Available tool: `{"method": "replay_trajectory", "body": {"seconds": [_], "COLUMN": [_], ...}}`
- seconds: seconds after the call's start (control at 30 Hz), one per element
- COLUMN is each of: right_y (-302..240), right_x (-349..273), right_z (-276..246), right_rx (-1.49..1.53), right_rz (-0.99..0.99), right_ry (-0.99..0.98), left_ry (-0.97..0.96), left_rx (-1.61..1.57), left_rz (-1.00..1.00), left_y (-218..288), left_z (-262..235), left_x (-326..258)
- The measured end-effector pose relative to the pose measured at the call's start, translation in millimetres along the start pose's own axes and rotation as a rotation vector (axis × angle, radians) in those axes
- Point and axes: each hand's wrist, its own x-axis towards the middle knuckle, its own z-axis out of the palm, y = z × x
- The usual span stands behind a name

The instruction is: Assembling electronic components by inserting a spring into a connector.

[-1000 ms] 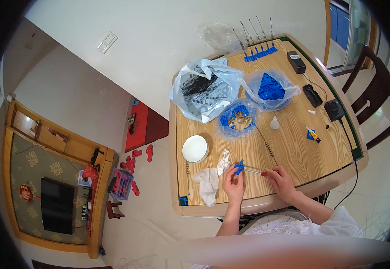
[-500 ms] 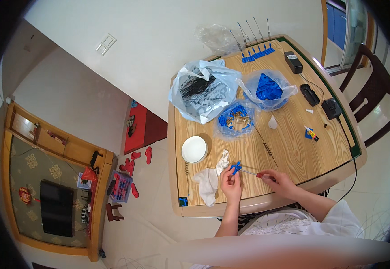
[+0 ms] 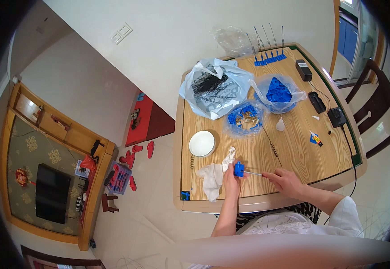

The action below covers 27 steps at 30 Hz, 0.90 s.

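Observation:
Near the table's front edge, my left hand (image 3: 231, 183) grips a small blue plastic part (image 3: 239, 169). My right hand (image 3: 288, 184) is closed round a screwdriver, whose thin metal shaft (image 3: 252, 173) points left with its tip at the blue part. The fingers cover the screwdriver's handle. Beside my left hand lies a crumpled white cloth (image 3: 211, 180). A black coiled-spring wire (image 3: 274, 149) rests beyond my right hand. Farther off sits a clear bag (image 3: 236, 131) holding blue parts and brass-coloured pieces.
A white bowl (image 3: 202, 144) stands at the left. Behind are a pale bag (image 3: 192, 105) of black spring wires and a bag (image 3: 300, 95) of blue parts. Several assembled spring pieces (image 3: 270, 59) stand at the far edge. A black adapter (image 3: 337, 117) and glue tube (image 3: 317, 140) lie right.
The view has shifted, so the table sits farther right. The blue part has turned in my left hand, and the screwdriver's red handle is now covered by my right fingers.

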Motion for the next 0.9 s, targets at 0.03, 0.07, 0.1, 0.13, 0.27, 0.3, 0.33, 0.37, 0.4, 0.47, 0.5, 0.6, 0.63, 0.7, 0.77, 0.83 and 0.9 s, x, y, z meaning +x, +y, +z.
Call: {"method": "replay_trajectory", "body": {"seconds": [0.03, 0.07, 0.1, 0.13, 0.27, 0.3, 0.33, 0.37, 0.4, 0.47, 0.5, 0.6, 0.63, 0.7, 0.77, 0.83, 0.9], "right_y": [-0.1, 1.1, 2.7, 3.6, -1.5, -6.1, -8.2, -6.8, -4.7, -3.1, -3.2, -7.5, -9.2, -10.3, -10.2, -8.8, -9.1], "right_x": [-0.8, -0.9, -1.3, -1.5, -6.1, -6.2, -6.3, -7.2, -8.0, -9.5, -10.1, -10.7, -10.8, -9.7, -9.6, -10.3, -10.1], "right_z": [-0.2, -0.9, -1.7, -2.5, -13.0, -18.0, -20.8, -21.9, -22.0, -22.5, -22.6, -24.7, -25.8, -29.3, -29.1, -27.2, -25.7], "right_rx": [0.003, 0.000, -0.002, -0.005, -0.074, -0.113, -0.150, -0.153, -0.143, -0.131, -0.125, -0.118, -0.121, -0.126, -0.131, -0.141, -0.159], "right_rz": [0.005, 0.002, -0.037, -0.075, -0.050, -0.049, -0.049, -0.044, -0.053, -0.063, -0.051, -0.035, -0.029, -0.049, -0.067, -0.092, -0.083], "right_ry": [0.010, 0.011, 0.050, 0.089, -0.025, -0.090, -0.155, -0.152, -0.118, -0.085, -0.063, -0.033, -0.026, -0.024, -0.022, -0.018, -0.040], "left_ry": [-0.113, -0.227, -0.229, -0.210, -0.339, -0.342, -0.279, -0.218, -0.222, -0.238, -0.236, -0.230, -0.234, -0.237, -0.255, -0.209, -0.162], "left_rx": [0.078, 0.156, 0.155, 0.268, 0.287, 0.286, 0.225, 0.163, 0.163, 0.138, 0.140, 0.097, 0.119, 0.143, 0.171, 0.205, 0.241], "left_rz": [-0.119, -0.236, -0.234, -0.254, -0.305, -0.307, -0.274, -0.241, -0.243, -0.217, -0.218, -0.273, -0.279, -0.284, -0.334, -0.339, -0.347], "left_y": [6.2, 10.2, 10.2, 9.9, 14.9, 14.6, 13.5, 12.6, 11.9, 14.1, 16.3, 23.5, 25.1, 27.8, 30.6, 29.0, 25.5], "left_z": [-2.3, -2.1, -1.4, -0.3, 4.7, 8.9, 13.9, 18.4, 19.9, 22.4, 24.8, 30.9, 30.3, 29.9, 29.8, 35.0, 37.3], "left_x": [4.3, 7.2, 7.5, 7.5, 7.4, 6.5, 5.0, 4.0, 3.8, 2.0, -0.1, -4.7, -5.2, -5.1, -4.8, -6.1, -7.7]}}
